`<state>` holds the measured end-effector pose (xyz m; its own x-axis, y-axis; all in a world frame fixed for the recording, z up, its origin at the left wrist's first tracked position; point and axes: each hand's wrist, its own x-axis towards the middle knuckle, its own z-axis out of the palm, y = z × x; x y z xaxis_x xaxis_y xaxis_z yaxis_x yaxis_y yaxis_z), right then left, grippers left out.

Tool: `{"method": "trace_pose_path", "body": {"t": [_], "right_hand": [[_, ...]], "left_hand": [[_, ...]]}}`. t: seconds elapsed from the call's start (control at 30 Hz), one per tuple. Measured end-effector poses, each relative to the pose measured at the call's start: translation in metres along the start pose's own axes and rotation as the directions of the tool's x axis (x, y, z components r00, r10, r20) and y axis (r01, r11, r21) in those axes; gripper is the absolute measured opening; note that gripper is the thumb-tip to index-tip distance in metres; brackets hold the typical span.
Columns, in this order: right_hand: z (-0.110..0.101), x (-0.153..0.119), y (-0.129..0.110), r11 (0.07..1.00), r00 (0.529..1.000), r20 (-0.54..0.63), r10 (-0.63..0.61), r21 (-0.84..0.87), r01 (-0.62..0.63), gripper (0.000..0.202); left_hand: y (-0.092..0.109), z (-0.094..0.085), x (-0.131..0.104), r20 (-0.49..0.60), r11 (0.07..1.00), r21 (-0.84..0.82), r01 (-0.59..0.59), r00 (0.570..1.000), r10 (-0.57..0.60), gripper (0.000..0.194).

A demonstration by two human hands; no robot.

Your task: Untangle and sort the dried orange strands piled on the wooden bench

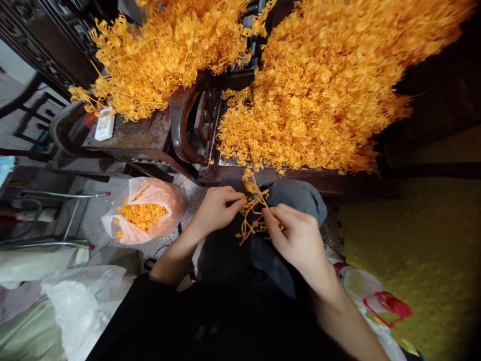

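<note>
Above my lap, an orange branching plastic piece (252, 220) is between my two hands. My left hand (221, 208) pinches at its left side with thumb and forefinger. On the right, my right hand (295, 235) has its fingers closed round the piece's right side; part of the piece is hidden behind them. Beyond my knees, a large heap of orange pieces (319, 90) covers a dark wooden seat. Another orange heap (161, 60) lies at the upper left.
A clear plastic bag (175, 200) with small orange bits stands on the floor at left. A white packet (104, 125) lies on the wooden table (131, 135). Metal tubing (71, 220) is further left. A container with a red lid (394, 305) stands at lower right.
</note>
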<state>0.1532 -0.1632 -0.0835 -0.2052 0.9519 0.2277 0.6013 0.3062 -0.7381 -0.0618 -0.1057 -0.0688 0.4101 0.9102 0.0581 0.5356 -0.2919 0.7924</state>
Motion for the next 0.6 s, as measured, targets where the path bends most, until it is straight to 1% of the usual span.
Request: {"method": "trace_pose_path", "body": {"t": [0.07, 0.13, 0.2, 0.27, 0.37, 0.5, 0.6], "right_hand": [[-0.004, 0.0, 0.001, 1.0, 0.998, -0.061, -0.012, 0.012, 0.012, 0.028], [-0.005, 0.001, 0.003, 1.0, 0.997, -0.08, -0.023, 0.011, 0.024, 0.026], [-0.003, 0.002, 0.004, 1.0, 0.998, -0.063, -0.022, 0.012, 0.023, 0.026], [0.002, 0.003, 0.005, 1.0, 0.999, -0.051, -0.007, 0.015, 0.008, 0.027], [0.01, 0.006, 0.004, 1.0, 0.999, -0.044, 0.009, 0.018, -0.008, 0.026], [0.019, 0.01, 0.003, 1.0, 1.0, -0.029, 0.0, 0.004, 0.001, 0.031], [0.021, 0.012, 0.004, 1.0, 1.0, -0.028, 0.0, 0.022, 0.001, 0.031]], "left_hand": [[-0.003, -0.002, -0.001, 0.006, 0.999, -0.032, 0.016, 1.0, -0.016, 0.023], [-0.006, -0.005, -0.001, 0.052, 0.99, -0.131, 0.053, 0.998, -0.046, 0.025], [-0.009, -0.006, 0.0, 0.095, 0.974, -0.209, 0.085, 0.993, -0.067, 0.026], [-0.01, -0.005, 0.001, 0.109, 0.969, -0.228, 0.092, 0.992, -0.069, 0.026], [-0.008, 0.0, 0.004, 0.146, 0.97, -0.231, 0.073, 0.988, -0.04, 0.022], [-0.007, 0.008, 0.008, 0.206, 0.96, -0.275, 0.057, 0.979, 0.001, 0.02], [-0.008, 0.009, 0.009, 0.269, 0.939, -0.322, 0.119, 0.963, -0.029, 0.023]]}}
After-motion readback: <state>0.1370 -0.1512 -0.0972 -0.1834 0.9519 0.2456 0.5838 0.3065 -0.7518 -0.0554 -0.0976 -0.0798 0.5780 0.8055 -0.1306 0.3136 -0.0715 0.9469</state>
